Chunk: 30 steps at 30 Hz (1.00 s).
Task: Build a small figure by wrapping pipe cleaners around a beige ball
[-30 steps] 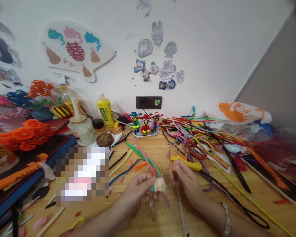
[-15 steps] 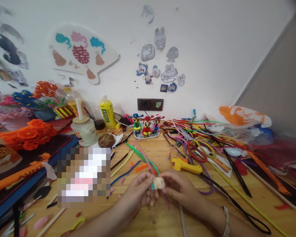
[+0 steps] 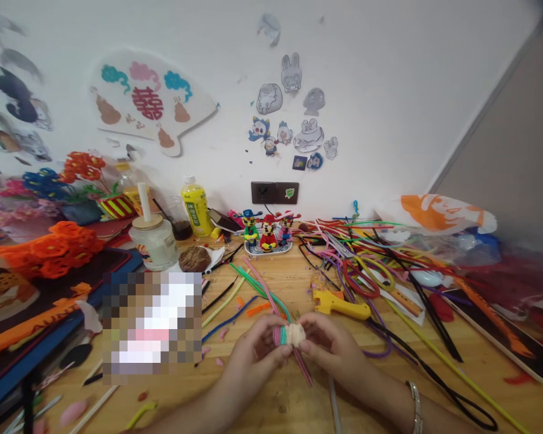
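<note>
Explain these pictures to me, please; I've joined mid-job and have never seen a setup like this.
There is no robot here: these are a person's bare hands. Every picture comes from one camera worn on the head, looking forward and down.

The left hand and right hand together hold a small striped roll in pink, turquoise and cream.

On the wooden table, a yellow glue gun lies near the right hand, with coloured strands beyond. Three small figures sit on a tray at the back. To the left are a jar, a bottle and orange flowers. One patch is pixelated, so I cannot tell what it hides.
</note>
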### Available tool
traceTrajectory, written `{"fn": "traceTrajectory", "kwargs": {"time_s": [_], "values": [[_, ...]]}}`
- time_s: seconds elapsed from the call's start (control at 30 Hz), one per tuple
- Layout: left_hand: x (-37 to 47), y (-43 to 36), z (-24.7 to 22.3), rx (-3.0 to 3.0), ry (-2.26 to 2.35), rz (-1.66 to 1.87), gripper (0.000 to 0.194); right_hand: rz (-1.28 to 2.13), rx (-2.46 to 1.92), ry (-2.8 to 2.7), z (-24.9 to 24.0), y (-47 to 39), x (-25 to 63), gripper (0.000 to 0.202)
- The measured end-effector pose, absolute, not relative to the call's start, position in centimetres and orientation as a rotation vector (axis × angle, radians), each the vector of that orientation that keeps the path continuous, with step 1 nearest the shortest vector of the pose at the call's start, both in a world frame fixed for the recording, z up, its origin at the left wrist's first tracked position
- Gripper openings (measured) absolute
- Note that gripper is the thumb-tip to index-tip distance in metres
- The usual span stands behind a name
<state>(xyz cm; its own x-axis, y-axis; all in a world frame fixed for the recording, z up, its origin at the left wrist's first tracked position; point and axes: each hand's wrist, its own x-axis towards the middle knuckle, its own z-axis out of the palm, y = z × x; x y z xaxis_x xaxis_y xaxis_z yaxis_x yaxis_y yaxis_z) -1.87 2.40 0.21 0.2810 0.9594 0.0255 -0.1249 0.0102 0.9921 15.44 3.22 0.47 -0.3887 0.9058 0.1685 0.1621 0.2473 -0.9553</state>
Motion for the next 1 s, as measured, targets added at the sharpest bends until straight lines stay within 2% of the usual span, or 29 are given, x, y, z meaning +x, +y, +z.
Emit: {"fn": "traceTrajectory", "kwargs": {"time_s": [0.47, 1.0], "values": [[-2.4, 1.8, 0.9, 1.701, 1.172, 0.993, 0.010, 1.412, -0.888, -1.560, -0.1, 2.9, 15.0, 0.023], [-2.4, 1.6, 0.5, 1.677, 1.168, 1.049, 0.008, 1.430, -0.899, -1.517, 0.3, 2.7, 14.7, 0.030]]}}
